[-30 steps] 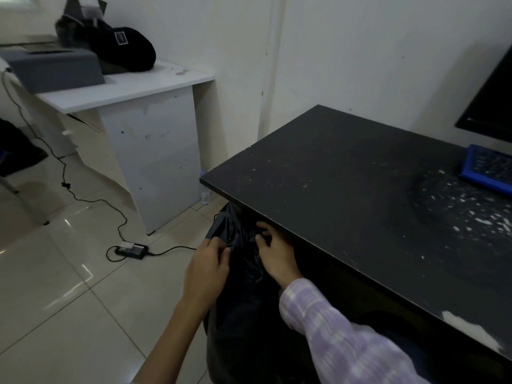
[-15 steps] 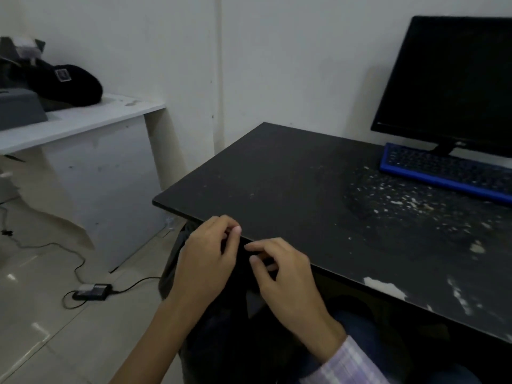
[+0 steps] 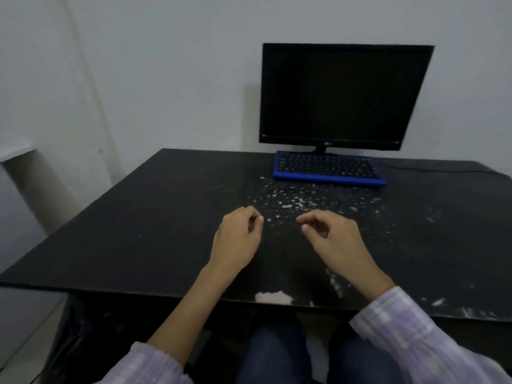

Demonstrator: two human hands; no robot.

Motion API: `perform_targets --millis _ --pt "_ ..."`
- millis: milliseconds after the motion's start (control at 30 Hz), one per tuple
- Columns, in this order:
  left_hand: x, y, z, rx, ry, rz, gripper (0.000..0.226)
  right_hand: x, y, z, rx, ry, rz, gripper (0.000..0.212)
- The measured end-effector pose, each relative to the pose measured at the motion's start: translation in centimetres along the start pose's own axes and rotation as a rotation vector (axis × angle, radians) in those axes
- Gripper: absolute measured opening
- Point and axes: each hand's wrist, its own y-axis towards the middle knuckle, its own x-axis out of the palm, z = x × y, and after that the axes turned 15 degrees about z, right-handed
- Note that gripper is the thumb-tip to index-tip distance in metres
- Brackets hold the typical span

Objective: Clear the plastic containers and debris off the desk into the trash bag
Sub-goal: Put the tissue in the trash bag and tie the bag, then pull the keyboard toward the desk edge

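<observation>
Hands that half a second ago worked at the dark trash bag below the desk's near edge now hover over the black desk (image 3: 155,231), and the bag no longer shows clearly; only a dark mass sits under the desk's left front. Behind the desk's middle stands a dark monitor (image 3: 343,95), with a blue keyboard (image 3: 328,169) just in front of it. White debris (image 3: 291,202) lies scattered on the desk in front of the keyboard, with more flecks along the desk's front edge. Left hand (image 3: 238,239) and right hand (image 3: 336,239) float near that debris, fingers loosely curled, holding nothing.
</observation>
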Motion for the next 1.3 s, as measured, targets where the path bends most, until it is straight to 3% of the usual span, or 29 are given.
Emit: perform_targets --millis 333,467,800,1133,1300 --pt "9.8 10.2 1.8 -0.034 0.022 -0.078 0.007 -2.6 12.2 9.0 0.145 -0.162 -0.017 0.017" --pt "14.1 14.4 1.1 -0.107 0.057 -0.129 0.018 -1.9 17.9 13.0 0.229 -0.237 -0.047 0.016" --pt "20.3 21.7 -1.9 -0.301 0.059 -0.163 0.031 -2.7 26.1 20.3 0.448 -0.572 0.069 0.048" --pt "22.5 22.5 -2.3 -0.482 -0.057 -0.214 0.032 -2.9 27.4 22.8 0.610 -0.372 0.124 0.032" --pt "21.8 21.9 -2.0 -0.506 -0.080 -0.163 0.017 -3.6 26.1 22.3 0.613 -0.325 0.125 0.029"
